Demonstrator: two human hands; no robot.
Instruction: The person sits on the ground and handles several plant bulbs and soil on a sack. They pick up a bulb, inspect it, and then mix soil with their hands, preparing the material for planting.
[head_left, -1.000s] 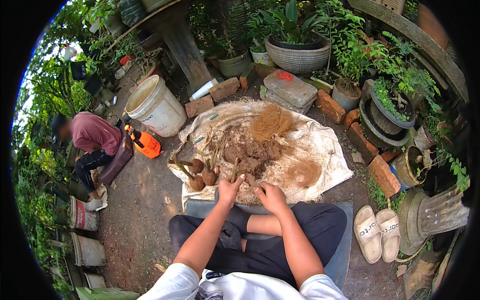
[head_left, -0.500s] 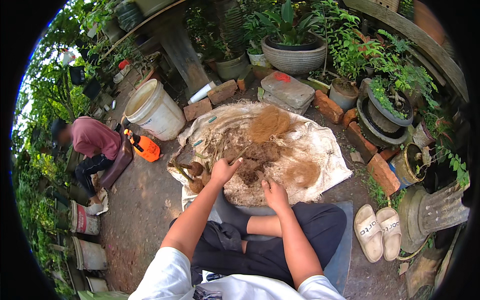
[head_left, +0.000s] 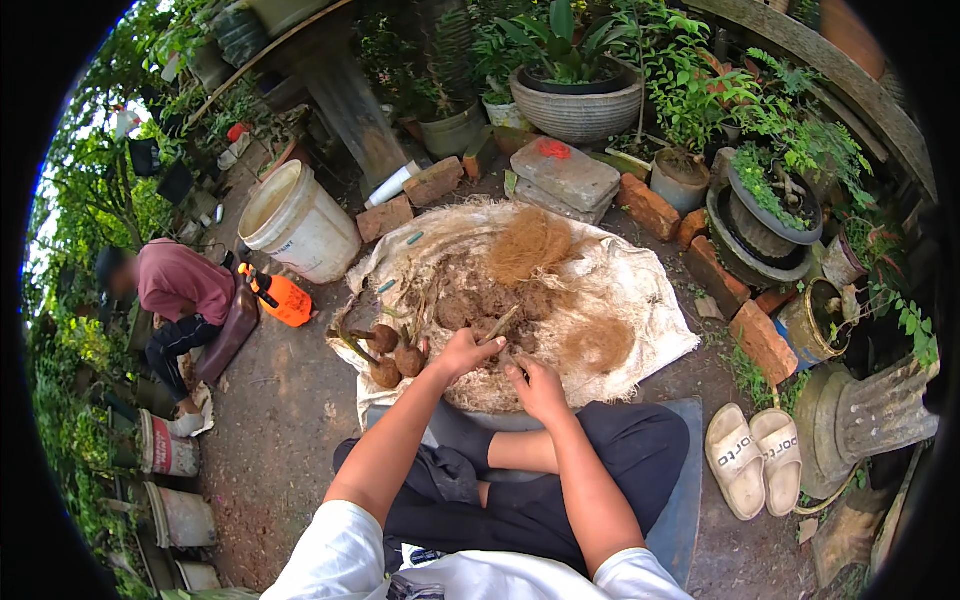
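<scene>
In my left hand [head_left: 470, 354], closed, is a brown stick-like stem [head_left: 506, 321] pointing up and away over the sack. My right hand [head_left: 541, 388] is just to its right, fingers pinched together; what they hold, if anything, is too small to make out. Both hands are above the near part of a spread white woven sack [head_left: 655, 335]. Dark crumbly soil [head_left: 480, 300] lies beyond them. One tuft of brown fibre [head_left: 530, 246] sits behind the soil, another tuft [head_left: 600, 345] right of my hands. Left of my left hand rest several round brown balls [head_left: 384, 372] with green stems.
A white bucket [head_left: 305, 235] and an orange spray bottle [head_left: 285, 300] stand at the left. Farther left sits another person [head_left: 185, 285]. Stone blocks [head_left: 565, 180], bricks [head_left: 755, 340] and potted plants [head_left: 580, 105] line the far and right sides. Pale slippers [head_left: 735, 460] lie right of my knee.
My left hand has moved slightly right and nearer to my right hand, and its stem now tilts up more visibly. My right hand has shifted a little left. The view has turned slightly.
</scene>
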